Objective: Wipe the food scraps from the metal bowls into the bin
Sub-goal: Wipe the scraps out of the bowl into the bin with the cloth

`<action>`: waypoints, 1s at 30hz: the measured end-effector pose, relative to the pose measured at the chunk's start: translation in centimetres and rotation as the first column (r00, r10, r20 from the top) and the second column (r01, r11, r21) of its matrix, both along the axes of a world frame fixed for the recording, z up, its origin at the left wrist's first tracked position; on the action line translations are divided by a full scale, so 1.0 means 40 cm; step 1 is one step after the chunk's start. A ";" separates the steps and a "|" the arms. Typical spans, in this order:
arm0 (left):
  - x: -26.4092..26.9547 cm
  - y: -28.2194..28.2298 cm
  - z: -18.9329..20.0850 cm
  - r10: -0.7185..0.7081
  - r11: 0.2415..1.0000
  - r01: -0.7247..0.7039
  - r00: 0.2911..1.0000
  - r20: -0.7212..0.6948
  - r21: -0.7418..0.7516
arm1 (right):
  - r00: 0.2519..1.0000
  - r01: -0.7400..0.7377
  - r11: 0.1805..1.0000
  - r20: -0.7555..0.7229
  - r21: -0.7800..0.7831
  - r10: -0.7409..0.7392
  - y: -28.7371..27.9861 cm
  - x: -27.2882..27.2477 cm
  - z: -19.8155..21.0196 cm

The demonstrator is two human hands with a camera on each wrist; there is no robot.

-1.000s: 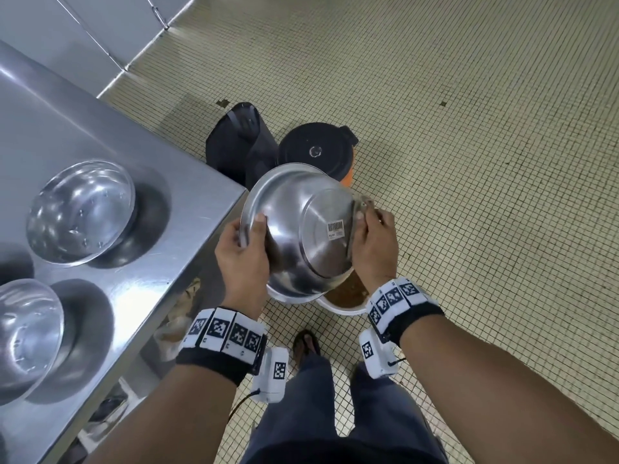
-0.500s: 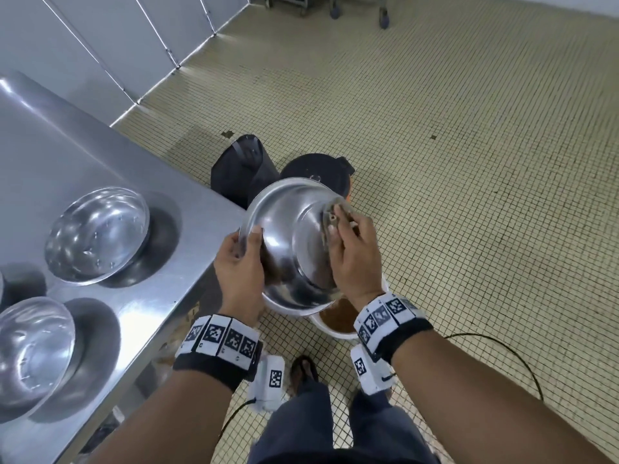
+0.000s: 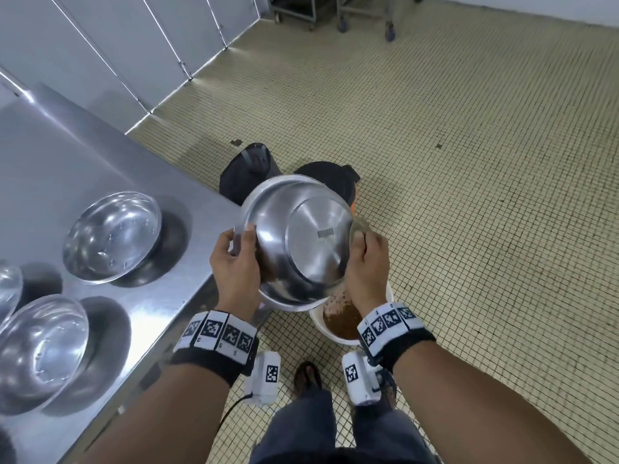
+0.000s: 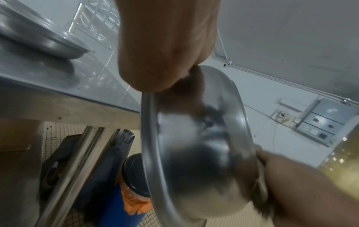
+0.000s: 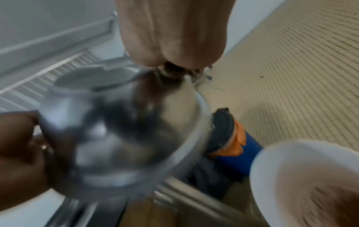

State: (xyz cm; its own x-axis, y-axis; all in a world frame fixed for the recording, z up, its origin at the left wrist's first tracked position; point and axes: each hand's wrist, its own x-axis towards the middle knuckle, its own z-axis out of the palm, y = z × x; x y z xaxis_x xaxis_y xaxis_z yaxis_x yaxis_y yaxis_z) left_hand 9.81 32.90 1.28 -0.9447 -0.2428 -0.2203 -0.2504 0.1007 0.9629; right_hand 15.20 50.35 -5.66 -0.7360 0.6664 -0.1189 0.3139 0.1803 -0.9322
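Metal bowl (image 3: 294, 239): held off the desk's right edge, tipped so its underside, with a small label, faces the head camera; mouth turned away and downward, above the white bin (image 3: 335, 333).

Left hand (image 3: 236, 269): fingers curled over the bowl's left rim, thumb on the outer wall, gripping it.

Right hand (image 3: 365, 266): at the bowl's right rim, fingers pinching a greyish pad or cloth (image 3: 359, 226) against the edge; its material cannot be told.

White bin: on the tiled floor (image 3: 469, 195) just right of the desk, holding brown food scraps (image 3: 341, 318).

Desk (image 3: 67, 155): stainless steel. Two further bowls stand upright near its right edge, one farther back (image 3: 112, 237), one nearer (image 3: 42, 349); a third shows only as a sliver at the left edge of the view.

Floor beyond the held bowl: black-lidded container (image 3: 341, 177) with orange liner, and a dark bag (image 3: 248, 172) beside it.
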 end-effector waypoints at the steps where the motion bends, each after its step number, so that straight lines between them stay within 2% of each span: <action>1: 0.007 0.005 -0.006 -0.031 1.000 0.032 0.999 0.011 0.000 | 0.999 -0.012 0.999 -0.032 0.038 0.013 0.012 -0.021 0.015; 3: 0.025 0.016 -0.012 -0.058 0.998 0.057 0.998 0.037 0.015 | 0.991 -0.104 0.987 -0.070 0.124 0.113 0.043 -0.063 0.049; 5: 0.039 0.028 -0.017 -0.063 0.998 0.062 0.997 0.037 0.023 | 0.961 -0.243 0.939 -0.072 0.243 0.267 0.058 -0.091 0.082; 9: 0.045 0.044 -0.016 -0.066 0.997 0.064 0.997 0.044 0.037 | 0.891 -0.328 0.753 -0.079 0.570 0.447 0.017 -0.084 0.098; 13: 0.028 0.040 -0.002 -0.027 0.997 0.027 1.000 0.011 0.072 | 0.803 -0.388 0.616 -0.077 0.685 0.592 -0.043 -0.018 0.067; 15: 0.025 0.033 0.012 -0.012 0.997 0.013 1.000 -0.019 0.081 | 0.774 -0.407 0.588 -0.078 0.699 0.629 -0.038 0.009 0.052; 17: 0.021 0.023 0.024 -0.003 0.997 0.006 0.999 -0.045 0.077 | 0.814 -0.356 0.610 -0.086 0.708 0.574 -0.017 0.015 0.047; 19: 0.017 0.018 0.038 -0.014 0.998 0.017 0.998 -0.063 0.057 | 0.881 -0.298 0.691 -0.089 0.658 0.465 0.003 0.013 0.054; 22: 0.013 0.012 0.063 -0.029 0.998 0.033 0.997 -0.065 0.060 | 0.897 -0.306 0.843 -0.163 0.442 0.411 0.011 0.004 0.096; 24: 0.012 0.007 0.080 -0.039 0.997 0.043 0.996 -0.080 0.058 | 0.896 -0.301 0.903 -0.234 0.308 0.378 0.017 -0.011 0.143; 27: 0.009 0.001 0.095 -0.051 0.997 0.057 0.994 -0.099 0.053 | 0.882 -0.278 0.919 -0.305 0.281 0.360 0.038 -0.038 0.223; 30: 0.005 0.002 0.111 -0.065 0.995 0.073 0.992 -0.107 0.068 | 0.870 -0.356 0.901 -0.265 0.250 0.417 0.061 -0.059 0.299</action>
